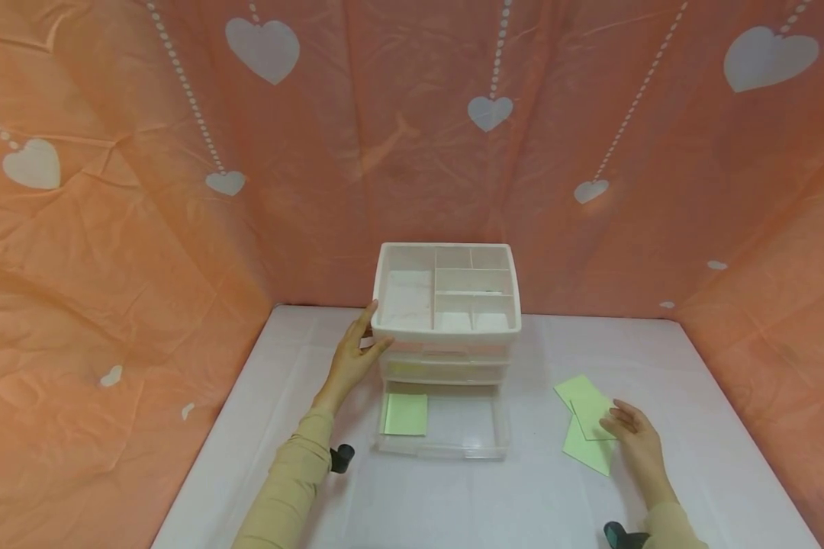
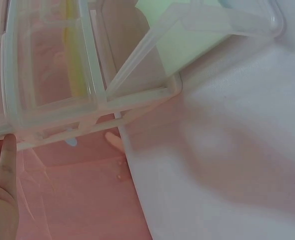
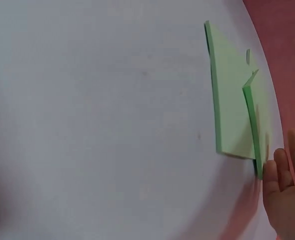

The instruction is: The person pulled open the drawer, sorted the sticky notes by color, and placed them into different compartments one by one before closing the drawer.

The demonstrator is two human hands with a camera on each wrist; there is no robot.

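Observation:
A white drawer organizer (image 1: 446, 333) has its clear bottom drawer (image 1: 463, 450) pulled out, with a light green sticky-note pad (image 1: 407, 415) lying in the drawer's left part. My left hand (image 1: 349, 362) rests against the organizer's upper left side, fingers extended, thumb at the front corner. To the right, several light green sticky-note pads (image 1: 587, 455) lie overlapping on the table. My right hand (image 1: 635, 438) is at the right edge of the top pad (image 1: 593, 415), its fingers loosely bent. In the right wrist view its fingertips (image 3: 270, 172) are right beside that pad's edge.
Divided compartments (image 1: 474, 290) form the organizer's top. Something yellow (image 2: 75, 60) shows inside a closed drawer above the pulled-out one. The white table (image 1: 535, 503) is enclosed by orange cloth (image 1: 412, 152) with white hearts at the back and sides.

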